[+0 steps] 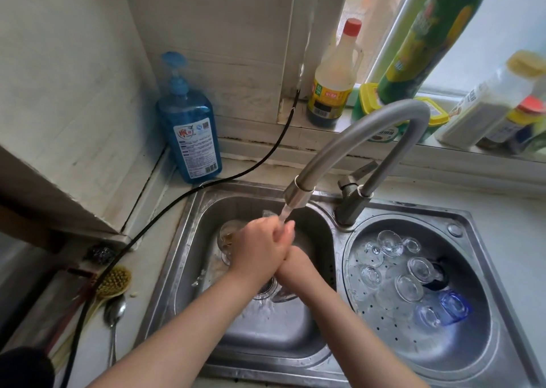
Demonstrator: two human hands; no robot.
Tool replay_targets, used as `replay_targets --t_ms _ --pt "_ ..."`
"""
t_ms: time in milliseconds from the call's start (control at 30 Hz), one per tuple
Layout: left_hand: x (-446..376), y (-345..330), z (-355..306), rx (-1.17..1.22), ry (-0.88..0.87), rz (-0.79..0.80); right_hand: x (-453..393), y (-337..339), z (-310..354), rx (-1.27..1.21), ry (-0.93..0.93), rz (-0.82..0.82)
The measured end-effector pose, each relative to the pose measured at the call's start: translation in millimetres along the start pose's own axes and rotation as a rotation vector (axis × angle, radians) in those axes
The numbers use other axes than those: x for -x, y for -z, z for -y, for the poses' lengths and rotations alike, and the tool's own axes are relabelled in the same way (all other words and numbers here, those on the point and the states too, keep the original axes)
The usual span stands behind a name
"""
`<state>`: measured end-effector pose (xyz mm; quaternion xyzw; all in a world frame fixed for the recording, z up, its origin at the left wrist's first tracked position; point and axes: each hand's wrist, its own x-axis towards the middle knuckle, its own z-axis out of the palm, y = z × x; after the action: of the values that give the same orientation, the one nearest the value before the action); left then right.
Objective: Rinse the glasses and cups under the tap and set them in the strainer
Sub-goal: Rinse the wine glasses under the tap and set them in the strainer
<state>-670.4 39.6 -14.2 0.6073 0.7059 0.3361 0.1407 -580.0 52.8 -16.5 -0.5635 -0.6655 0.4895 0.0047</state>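
Both forearms reach over the sink (189, 240); left hand (260, 246) and right hand (291, 259) clasp together under the tap (298, 194) stream, holding nothing visible. Rinsed glasses (410, 281) drain upside down in the strainer (461, 346); others wait in the basin.

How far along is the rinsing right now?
Done: several clear glasses and a blue glass lie in the strainer. In hand: left hand and right hand are clasped under the tap stream; no glass visibly held. Left: glassware in the left basin.

Glasses (409, 287) in strainer (461, 367), right of sink (266, 340)
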Motion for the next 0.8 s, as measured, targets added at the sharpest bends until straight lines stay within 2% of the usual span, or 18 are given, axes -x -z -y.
replay_targets --t_ms 67,133,200,300,333,400,467,567,600,633,700,800 --pt "-2.6 -3.8 -7.8 -0.165 0.037 0.069 -1.9 -0.6 2.2 0.268 0.057 -0.048" --pt "-3.9 -4.7 -7.8 -0.195 -0.005 0.046 -0.3 1.3 1.2 0.265 0.066 -0.064" --pt "-7.4 -2.1 -6.6 -0.131 -0.061 0.033 1.4 6.1 -4.0 0.045 0.016 -0.022" --pt "-14.7 1.6 3.9 0.275 0.033 0.182 5.2 13.4 -15.6 -0.600 -0.070 0.188" --pt "-15.9 2.7 5.6 0.348 0.060 0.180 6.5 16.0 -16.7 -0.751 -0.086 0.263" --pt "-15.7 4.3 3.3 0.318 0.091 0.131 8.6 18.5 -14.6 -0.827 -0.106 0.300" --pt "-13.1 4.3 -5.6 0.153 0.056 0.088 9.2 16.7 -7.0 -0.596 -0.071 0.183" --pt "-10.6 -0.4 -16.1 -0.124 0.052 0.083 6.9 13.0 2.4 0.129 0.088 0.007" --pt "-10.1 -1.2 -15.4 -0.118 0.093 0.070 5.5 9.8 1.8 0.185 0.117 -0.014" --pt "-9.3 -0.2 -13.0 -0.054 0.115 0.046 4.9 8.0 -0.8 0.123 0.101 -0.022" --pt "-8.4 0.7 -3.3 0.188 0.124 0.059 7.3 8.7 -5.2 -0.223 0.004 0.027" --pt "-12.9 2.7 4.9 0.468 0.234 0.092 11.7 13.2 -9.4 -0.727 -0.090 0.254"
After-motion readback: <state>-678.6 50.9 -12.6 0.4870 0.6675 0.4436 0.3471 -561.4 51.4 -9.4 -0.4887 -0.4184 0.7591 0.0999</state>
